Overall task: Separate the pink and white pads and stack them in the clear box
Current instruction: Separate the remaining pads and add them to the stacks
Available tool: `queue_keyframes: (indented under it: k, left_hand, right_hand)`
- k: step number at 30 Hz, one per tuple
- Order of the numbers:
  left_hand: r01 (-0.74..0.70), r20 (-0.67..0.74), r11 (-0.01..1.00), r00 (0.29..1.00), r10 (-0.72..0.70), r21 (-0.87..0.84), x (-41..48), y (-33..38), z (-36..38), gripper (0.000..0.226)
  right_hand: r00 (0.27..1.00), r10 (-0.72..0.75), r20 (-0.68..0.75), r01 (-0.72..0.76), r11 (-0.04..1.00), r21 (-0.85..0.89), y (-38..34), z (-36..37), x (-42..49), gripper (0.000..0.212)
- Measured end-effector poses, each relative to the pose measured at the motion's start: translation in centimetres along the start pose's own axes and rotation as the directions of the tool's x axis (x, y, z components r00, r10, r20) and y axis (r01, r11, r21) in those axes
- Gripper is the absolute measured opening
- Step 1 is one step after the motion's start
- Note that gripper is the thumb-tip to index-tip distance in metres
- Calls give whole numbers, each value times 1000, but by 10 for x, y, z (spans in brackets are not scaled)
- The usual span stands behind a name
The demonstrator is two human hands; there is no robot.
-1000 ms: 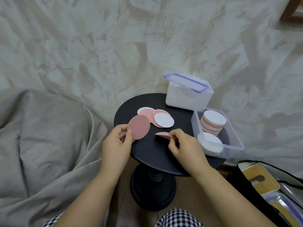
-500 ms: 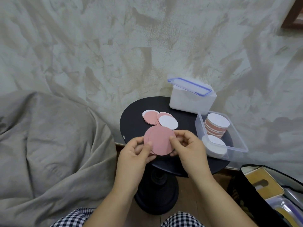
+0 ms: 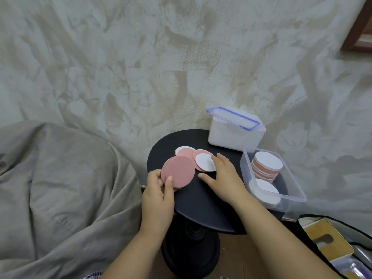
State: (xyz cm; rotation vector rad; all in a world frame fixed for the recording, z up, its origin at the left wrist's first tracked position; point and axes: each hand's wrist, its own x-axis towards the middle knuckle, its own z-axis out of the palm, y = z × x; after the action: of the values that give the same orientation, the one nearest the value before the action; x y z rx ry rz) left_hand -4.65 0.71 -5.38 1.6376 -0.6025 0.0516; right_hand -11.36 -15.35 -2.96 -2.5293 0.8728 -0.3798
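Note:
My left hand (image 3: 159,195) pinches two stacked pink round pads (image 3: 178,171) by their lower left edge, above the black round table (image 3: 203,200). Further back on the table lie several loose pads: a white-faced pad (image 3: 204,162) on top, a pink one (image 3: 186,153) and others beneath. My right hand (image 3: 223,176) rests with spread fingers on the right edge of the white-faced pad. The clear box (image 3: 291,178) at the table's right holds a tall stack of pink and white pads (image 3: 266,165) and a lower white stack (image 3: 264,191).
A white container with a blue-rimmed clear lid (image 3: 234,129) stands at the back of the table. Grey fabric (image 3: 60,188) bulges at the left. An open bag (image 3: 332,242) lies on the floor at the lower right. A textured wall rises behind.
My right hand let go of the pink pads and moved back to the loose pads on the table. My left hand now holds both pink pads alone.

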Motion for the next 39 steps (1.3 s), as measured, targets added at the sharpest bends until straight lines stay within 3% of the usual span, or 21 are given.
queue_keyframes:
  k: [7,13,16,19,24,29,33,39]
  left_hand:
    - [46,42,999,998,-45,-27,3,-9,-2,2]
    - [119,32,987,993,-117,-106,5,-7,-1,8]
    - [219,35,944,975,-218,-246,8,-2,-2,8]
    - [253,72,913,967,-243,-321,8,5,-4,9]
    - [193,260,914,960,-101,-356,-5,14,-8,9]
    - [137,345,946,938,-30,-292,-16,16,-2,23]
    - [-8,358,988,932,63,-155,-18,17,6,35]
    - [-149,235,988,962,135,40,-28,14,26,32]
  right_hand:
    - [996,-27,-86,21,998,-67,-3,-4,4,29]
    - [946,-86,-314,111,992,62,-12,-17,-10,25]
    - [934,-67,-350,165,953,256,-20,-26,-24,21]
    - [967,20,-256,111,866,488,-25,-28,-37,20]
    - [973,-58,-223,151,890,431,-25,-16,-54,21]
    - [973,-3,-230,137,810,570,-19,-9,-64,25]
    - [975,20,-220,130,755,642,-11,-6,-71,25]
    - [938,-19,-347,200,845,495,2,-2,-83,24]
